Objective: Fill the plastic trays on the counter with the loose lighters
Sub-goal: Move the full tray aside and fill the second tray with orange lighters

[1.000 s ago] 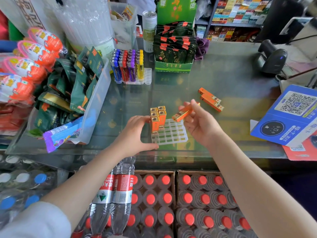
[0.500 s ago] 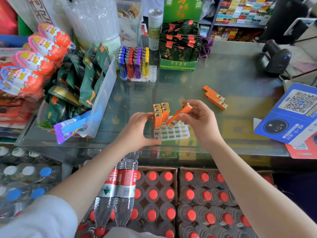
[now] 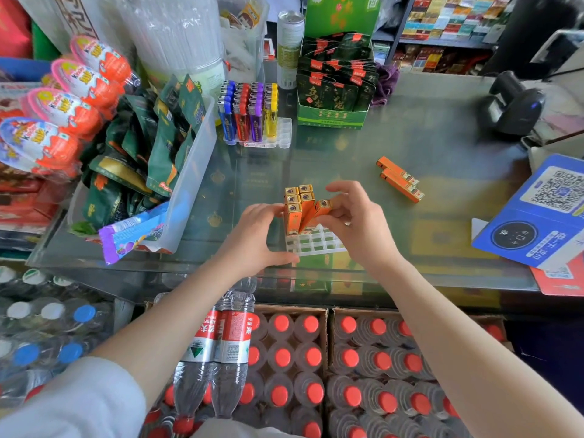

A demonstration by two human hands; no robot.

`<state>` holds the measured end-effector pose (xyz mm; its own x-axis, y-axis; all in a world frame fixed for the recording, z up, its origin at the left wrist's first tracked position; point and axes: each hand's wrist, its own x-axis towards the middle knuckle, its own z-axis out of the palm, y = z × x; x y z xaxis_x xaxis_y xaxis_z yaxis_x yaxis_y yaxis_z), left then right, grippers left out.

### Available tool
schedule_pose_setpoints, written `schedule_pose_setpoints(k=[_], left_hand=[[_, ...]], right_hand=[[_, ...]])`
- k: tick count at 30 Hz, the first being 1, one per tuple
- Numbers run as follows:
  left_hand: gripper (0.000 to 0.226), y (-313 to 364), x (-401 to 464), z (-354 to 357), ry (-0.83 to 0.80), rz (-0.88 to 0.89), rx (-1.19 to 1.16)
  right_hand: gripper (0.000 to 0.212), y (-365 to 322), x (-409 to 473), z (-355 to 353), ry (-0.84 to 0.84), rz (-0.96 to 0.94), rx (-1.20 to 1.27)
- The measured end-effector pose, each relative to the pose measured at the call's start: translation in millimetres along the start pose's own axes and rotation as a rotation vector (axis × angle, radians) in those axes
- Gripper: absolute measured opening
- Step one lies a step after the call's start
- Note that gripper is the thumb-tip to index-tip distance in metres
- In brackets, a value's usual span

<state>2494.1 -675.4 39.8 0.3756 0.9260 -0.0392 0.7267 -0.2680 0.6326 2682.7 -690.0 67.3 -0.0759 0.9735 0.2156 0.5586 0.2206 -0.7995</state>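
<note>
A clear plastic tray [image 3: 316, 243] with a grid of slots sits near the counter's front edge. Several orange lighters [image 3: 295, 205] stand upright in its far left corner. My left hand [image 3: 252, 238] grips the tray's left side, thumb along its front edge and fingertips against the standing lighters. My right hand [image 3: 354, 221] pinches one orange lighter [image 3: 317, 211], tilted, its lower end down at the tray beside the standing ones. Two loose orange lighters [image 3: 399, 179] lie flat on the glass to the right. A second tray [image 3: 284, 132] at the back holds several coloured lighters [image 3: 249, 112].
A clear bin [image 3: 192, 172] of green snack packets crowds the left. A green display box [image 3: 333, 116] stands at the back, a black scanner [image 3: 513, 105] at the far right, a blue QR card [image 3: 537, 216] on the right. Crates of bottled water [image 3: 316, 368] lie below the counter.
My right hand has swung the held lighter from nearly flat above the tray to steeply tilted, bringing it down and left against the standing lighters. My left hand stays on the tray.
</note>
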Motion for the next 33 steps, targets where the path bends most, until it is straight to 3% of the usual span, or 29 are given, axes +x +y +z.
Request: schedule_pose_setpoints(k=[7,14,19,25,33], left_hand=[[0.08,-3,1,1,0.008,0.028,0.015],[0.08,0,12,3,0.007,0.042,0.01],[0.079,6,24,7,-0.026,0.035,0.006],[0.078,9,35,10,-0.037,0.049,0.027],[0.079,10,34,11,-0.051,0.016,0.023]], right_hand=[[0.012,2,0,14,-0.009,0.148,0.119],[0.02,9,4,11,0.018,-0.082,-0.274],[0.027,39,18,-20,-0.082,-0.131,-0.436],[0.037,82,40,-47,0.164,0.155,-0.58],[0.036,97,79,-56,0.035,0.375,-0.629]])
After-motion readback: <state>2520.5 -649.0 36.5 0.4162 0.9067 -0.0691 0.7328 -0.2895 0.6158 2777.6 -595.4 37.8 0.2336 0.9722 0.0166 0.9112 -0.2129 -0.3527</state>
